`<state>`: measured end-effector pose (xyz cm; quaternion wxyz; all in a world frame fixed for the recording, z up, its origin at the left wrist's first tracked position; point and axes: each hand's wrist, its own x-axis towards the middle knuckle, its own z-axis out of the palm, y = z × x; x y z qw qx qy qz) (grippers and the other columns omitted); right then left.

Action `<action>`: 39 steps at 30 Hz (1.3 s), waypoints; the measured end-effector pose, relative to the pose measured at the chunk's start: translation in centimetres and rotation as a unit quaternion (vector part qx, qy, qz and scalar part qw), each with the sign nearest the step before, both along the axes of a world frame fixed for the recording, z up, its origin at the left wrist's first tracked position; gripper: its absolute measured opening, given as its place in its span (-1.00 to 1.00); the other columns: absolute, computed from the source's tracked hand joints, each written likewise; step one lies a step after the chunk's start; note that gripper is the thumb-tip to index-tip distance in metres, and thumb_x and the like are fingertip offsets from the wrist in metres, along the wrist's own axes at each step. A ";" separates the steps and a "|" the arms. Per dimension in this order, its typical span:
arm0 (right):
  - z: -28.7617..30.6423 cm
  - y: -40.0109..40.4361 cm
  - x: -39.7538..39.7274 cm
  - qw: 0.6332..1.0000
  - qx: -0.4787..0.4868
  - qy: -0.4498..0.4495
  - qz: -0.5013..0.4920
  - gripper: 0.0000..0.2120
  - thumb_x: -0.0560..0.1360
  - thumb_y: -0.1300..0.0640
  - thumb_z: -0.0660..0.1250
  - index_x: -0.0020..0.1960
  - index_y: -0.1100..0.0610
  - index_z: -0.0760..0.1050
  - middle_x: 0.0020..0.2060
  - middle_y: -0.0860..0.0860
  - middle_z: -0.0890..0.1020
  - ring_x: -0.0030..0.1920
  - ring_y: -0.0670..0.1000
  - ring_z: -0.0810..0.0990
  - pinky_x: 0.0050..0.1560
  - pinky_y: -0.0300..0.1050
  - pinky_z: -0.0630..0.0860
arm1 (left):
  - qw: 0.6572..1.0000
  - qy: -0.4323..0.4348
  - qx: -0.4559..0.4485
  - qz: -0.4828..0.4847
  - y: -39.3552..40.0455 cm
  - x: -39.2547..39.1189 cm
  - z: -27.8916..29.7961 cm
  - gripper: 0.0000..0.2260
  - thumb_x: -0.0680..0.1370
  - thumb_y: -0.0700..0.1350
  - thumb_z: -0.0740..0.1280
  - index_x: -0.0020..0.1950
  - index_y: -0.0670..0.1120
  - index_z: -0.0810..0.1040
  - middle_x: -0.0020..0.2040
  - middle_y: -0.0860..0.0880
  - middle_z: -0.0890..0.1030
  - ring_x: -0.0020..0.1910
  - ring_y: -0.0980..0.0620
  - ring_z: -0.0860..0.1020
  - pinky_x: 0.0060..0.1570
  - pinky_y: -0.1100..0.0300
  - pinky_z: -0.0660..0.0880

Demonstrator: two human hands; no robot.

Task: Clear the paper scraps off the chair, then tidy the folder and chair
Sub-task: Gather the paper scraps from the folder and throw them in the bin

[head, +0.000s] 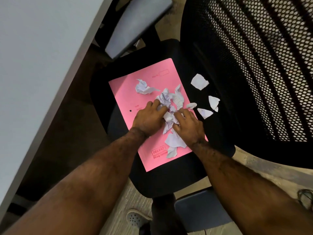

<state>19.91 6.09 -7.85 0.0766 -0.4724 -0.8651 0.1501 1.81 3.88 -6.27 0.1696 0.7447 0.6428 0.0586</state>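
A pink folder lies flat on the black seat of an office chair. A heap of crumpled white paper scraps sits on the folder's middle. My left hand and my right hand press in on this heap from both sides, fingers curled into the paper. One crumpled scrap lies apart on the folder's far part, and more scraps lie between my wrists. Several flat torn pieces rest on the bare seat to the right of the folder.
The chair's mesh backrest rises on the right. Grey armrests stand at the far side and near side. A white desk fills the left. A shoe shows on the pale floor below.
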 end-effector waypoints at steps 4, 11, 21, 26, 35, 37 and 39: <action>1.1 0.4 -0.4 0.999 -0.019 0.024 -0.012 -0.71 0.36 0.21 0.48 0.06 0.20 0.56 -0.04 0.17 0.60 -0.11 0.21 0.61 -0.41 -0.01 0.56 | 0.995 -0.046 -0.003 0.084 0.2 0.1 1.0 -0.80 0.56 -0.04 0.26 0.04 -0.14 0.55 -0.04 -0.17 0.53 -0.19 -0.10 0.45 -0.34 0.17 0.29; 4.3 0.5 -0.7 0.981 -0.011 0.137 -0.137 -0.79 0.37 0.29 0.43 0.00 0.24 0.58 -0.03 0.18 0.59 -0.13 0.18 0.61 -0.28 0.06 0.60 | 0.964 -0.110 0.022 0.241 -0.7 -0.2 4.4 -0.80 0.50 -0.12 0.26 0.04 -0.16 0.59 -0.06 -0.14 0.54 -0.25 -0.11 0.52 -0.31 0.11 0.49; 7.0 -1.4 -1.5 0.961 -0.022 0.177 -0.210 -0.79 0.43 0.19 0.35 0.06 0.17 0.54 0.01 0.11 0.58 -0.09 0.08 0.60 -0.17 -0.04 0.59 | 0.951 -0.160 0.073 0.253 -3.3 0.4 8.3 -0.82 0.48 -0.16 0.29 0.02 -0.15 0.61 -0.08 -0.11 0.56 -0.27 -0.06 0.55 -0.33 0.03 0.59; 8.9 -2.4 -2.4 0.954 -0.017 0.197 -0.225 -0.80 0.45 0.22 0.34 0.07 0.21 0.55 -0.02 0.12 0.58 -0.09 0.07 0.59 -0.16 -0.05 0.58 | 0.924 -0.198 0.117 0.305 -5.1 -0.4 10.0 -0.79 0.47 -0.15 0.26 0.02 -0.16 0.63 -0.09 -0.09 0.57 -0.27 -0.03 0.56 -0.34 0.07 0.59; 11.2 -7.7 -8.7 0.968 -0.043 0.202 -0.143 -0.78 0.42 0.21 0.29 0.05 0.21 0.54 -0.06 0.11 0.59 -0.11 0.06 0.53 -0.12 -0.19 0.38 | 0.867 -0.214 0.190 0.407 -13.9 -4.7 12.4 -0.76 0.44 -0.19 0.20 -0.07 -0.19 0.64 -0.16 -0.13 0.55 -0.34 -0.05 0.52 -0.43 0.12 0.51; 11.2 -10.0 -10.6 0.972 -0.053 0.202 -0.104 -0.77 0.40 0.22 0.28 0.03 0.23 0.54 -0.09 0.12 0.58 -0.12 0.07 0.51 -0.14 -0.23 0.32 | 0.850 -0.215 0.199 0.438 -17.1 -5.8 12.5 -0.80 0.42 -0.25 0.25 -0.07 -0.20 0.65 -0.16 -0.14 0.56 -0.34 -0.07 0.53 -0.43 0.09 0.51; 11.3 -12.6 -12.6 0.976 -0.054 0.199 -0.070 -0.77 0.38 0.23 0.27 0.01 0.24 0.54 -0.11 0.14 0.58 -0.14 0.09 0.50 -0.15 -0.23 0.29 | 0.834 -0.216 0.202 0.465 -20.6 -6.8 12.5 -0.81 0.41 -0.26 0.27 -0.06 -0.19 0.65 -0.15 -0.12 0.56 -0.33 -0.04 0.53 -0.42 0.10 0.51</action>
